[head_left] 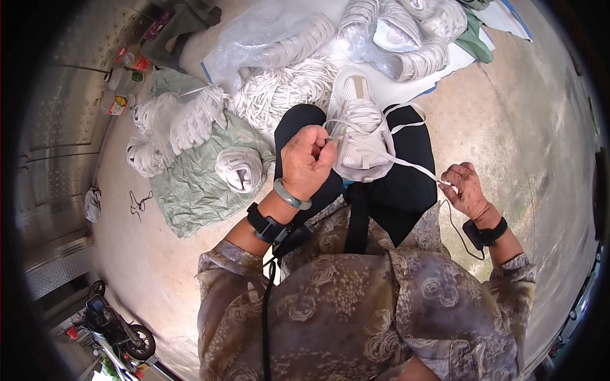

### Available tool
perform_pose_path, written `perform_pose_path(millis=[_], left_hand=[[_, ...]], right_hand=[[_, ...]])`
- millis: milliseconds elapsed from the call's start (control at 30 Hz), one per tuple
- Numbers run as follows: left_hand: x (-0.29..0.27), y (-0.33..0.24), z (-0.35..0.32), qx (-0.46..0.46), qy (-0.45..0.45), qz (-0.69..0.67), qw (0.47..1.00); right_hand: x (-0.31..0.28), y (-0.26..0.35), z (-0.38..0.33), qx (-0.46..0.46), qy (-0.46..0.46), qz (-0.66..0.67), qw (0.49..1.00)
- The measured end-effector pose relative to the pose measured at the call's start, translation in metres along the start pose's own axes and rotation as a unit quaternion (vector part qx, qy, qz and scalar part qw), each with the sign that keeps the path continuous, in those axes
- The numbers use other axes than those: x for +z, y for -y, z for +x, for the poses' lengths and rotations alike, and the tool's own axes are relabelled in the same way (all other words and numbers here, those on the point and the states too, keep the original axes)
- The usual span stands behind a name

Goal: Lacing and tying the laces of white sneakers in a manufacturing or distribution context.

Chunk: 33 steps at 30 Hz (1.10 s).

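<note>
A white sneaker [363, 147] rests on my lap between my knees, its toe turned toward me. White lace crosses its front, and a long shoelace [406, 159] runs from it out to the right. My right hand [466, 189] pinches the end of that lace well away from the shoe, pulling it nearly straight. At the sneaker's left side my left hand [309, 159] is closed, with lace passing at its fingertips. Another loop of lace hangs loose over my right knee.
Beyond my knees lies a big heap of white laces [284, 87]. Bagged white shoes [406, 38] lie behind it on a white sheet. To the left, more white shoes [181, 124] and a single shoe [240, 169] sit on a green cloth [197, 197]. Bottles [121, 82] stand farther left.
</note>
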<state>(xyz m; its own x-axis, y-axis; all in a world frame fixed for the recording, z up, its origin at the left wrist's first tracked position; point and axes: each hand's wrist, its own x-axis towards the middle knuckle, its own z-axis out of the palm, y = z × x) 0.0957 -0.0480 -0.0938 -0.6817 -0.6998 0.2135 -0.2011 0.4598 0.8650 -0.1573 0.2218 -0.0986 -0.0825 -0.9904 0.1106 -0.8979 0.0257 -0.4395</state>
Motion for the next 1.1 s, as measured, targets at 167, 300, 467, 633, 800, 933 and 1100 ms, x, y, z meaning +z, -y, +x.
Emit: perform_pose_path(millis=[167, 300, 467, 633, 800, 933, 1100], left_hand=[[-0.002, 0.015, 0.023, -0.047, 0.007, 0.041, 0.998], [0.008, 0.004, 0.034, -0.113, 0.045, -0.021, 0.992], [0.015, -0.031, 0.028, 0.214, 0.023, 0.161, 0.963], [0.042, -0.036, 0.029, 0.253, 0.069, 0.224, 0.939], [0.057, -0.03, 0.026, 0.221, 0.068, 0.235, 0.944], [0.063, -0.033, 0.026, 0.242, 0.084, 0.269, 0.929], [0.075, -0.041, 0.035, 0.263, 0.088, 0.271, 0.922]], right_hand=[[0.012, 0.034, 0.058, 0.085, -0.107, 0.268, 0.954], [0.026, 0.056, 0.088, 0.131, -0.086, 0.296, 0.942], [0.036, 0.07, 0.106, 0.11, -0.118, 0.205, 0.965], [0.039, 0.069, 0.112, 0.086, -0.16, 0.189, 0.965], [0.046, 0.067, 0.113, 0.087, -0.172, 0.122, 0.974], [0.047, 0.054, 0.115, 0.067, -0.148, 0.161, 0.973], [0.047, 0.05, 0.115, 0.063, -0.159, 0.21, 0.963]])
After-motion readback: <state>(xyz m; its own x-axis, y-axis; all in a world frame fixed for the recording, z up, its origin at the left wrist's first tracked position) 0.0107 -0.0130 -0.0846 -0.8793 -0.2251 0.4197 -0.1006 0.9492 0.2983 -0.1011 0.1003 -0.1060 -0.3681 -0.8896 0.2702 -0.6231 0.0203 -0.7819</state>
